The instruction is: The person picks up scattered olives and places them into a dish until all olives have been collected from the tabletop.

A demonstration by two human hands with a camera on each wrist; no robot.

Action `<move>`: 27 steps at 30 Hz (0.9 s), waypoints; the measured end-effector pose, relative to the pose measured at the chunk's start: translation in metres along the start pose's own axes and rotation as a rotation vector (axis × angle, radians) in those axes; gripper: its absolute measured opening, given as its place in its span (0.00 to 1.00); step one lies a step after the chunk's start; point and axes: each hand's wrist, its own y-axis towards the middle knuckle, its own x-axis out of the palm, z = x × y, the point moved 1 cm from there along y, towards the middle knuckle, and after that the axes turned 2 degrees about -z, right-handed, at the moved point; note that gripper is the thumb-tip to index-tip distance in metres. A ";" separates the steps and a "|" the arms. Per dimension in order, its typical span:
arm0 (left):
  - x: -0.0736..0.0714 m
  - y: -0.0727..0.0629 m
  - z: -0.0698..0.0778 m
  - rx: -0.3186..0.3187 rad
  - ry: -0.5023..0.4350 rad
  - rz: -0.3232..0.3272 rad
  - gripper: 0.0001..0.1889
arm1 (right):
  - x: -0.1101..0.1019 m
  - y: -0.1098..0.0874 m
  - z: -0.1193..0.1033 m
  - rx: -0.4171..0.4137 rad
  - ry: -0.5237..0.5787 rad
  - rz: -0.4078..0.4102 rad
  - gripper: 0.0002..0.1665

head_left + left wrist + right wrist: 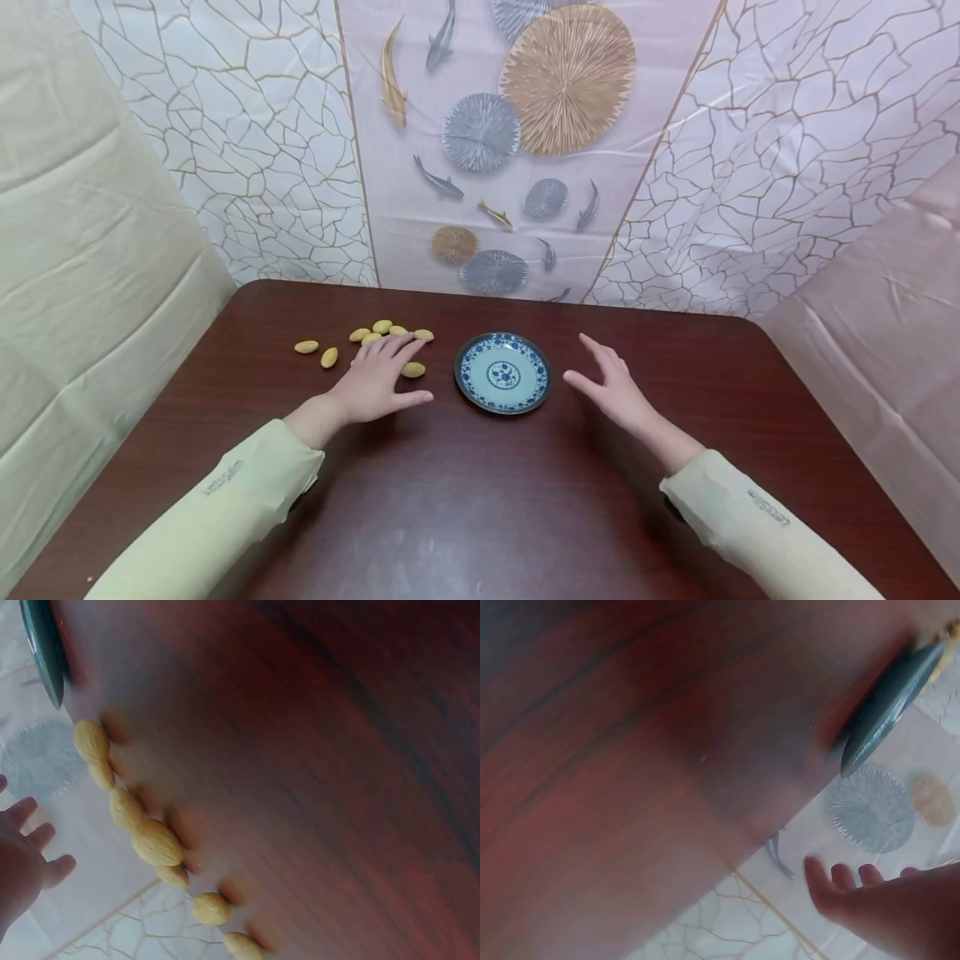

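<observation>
A round plate (503, 373) with a dark rim and a blue floral pattern lies on the table. Several yellow, oval, nut-like pieces (413, 370) with wrinkled surfaces lie left of it; the left wrist view shows some of these nut-like pieces (157, 842) from low down. My left hand (378, 383) hovers by them with fingers spread, hiding part of the group and holding nothing. To the plate's right my right hand (615, 392) is raised, fingers extended, holding nothing. The right wrist view shows the plate (892, 709) edge-on, beyond the right hand (855, 892).
The dark reddish-brown table (480, 500) has rounded far corners. Behind it hangs a patterned cloth (480, 133) with fish and round leaf shapes. Pale fabric walls (885, 333) stand on both sides.
</observation>
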 end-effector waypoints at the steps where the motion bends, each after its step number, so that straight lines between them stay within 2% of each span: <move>1: 0.000 0.002 -0.001 -0.013 -0.021 0.004 0.43 | 0.000 0.003 0.000 0.026 0.063 0.007 0.45; 6: -0.001 0.007 -0.007 -0.060 -0.101 0.025 0.42 | 0.002 0.015 0.003 0.124 0.261 0.031 0.44; 16: 0.003 0.014 -0.017 -0.103 -0.240 0.043 0.41 | 0.018 0.027 0.000 0.214 0.493 0.005 0.40; 23: 0.012 0.020 -0.016 -0.117 -0.296 0.016 0.40 | 0.032 0.032 -0.003 0.292 0.599 -0.010 0.37; 27: 0.016 0.024 -0.014 -0.106 -0.295 -0.010 0.40 | 0.039 0.035 -0.001 0.323 0.625 0.006 0.37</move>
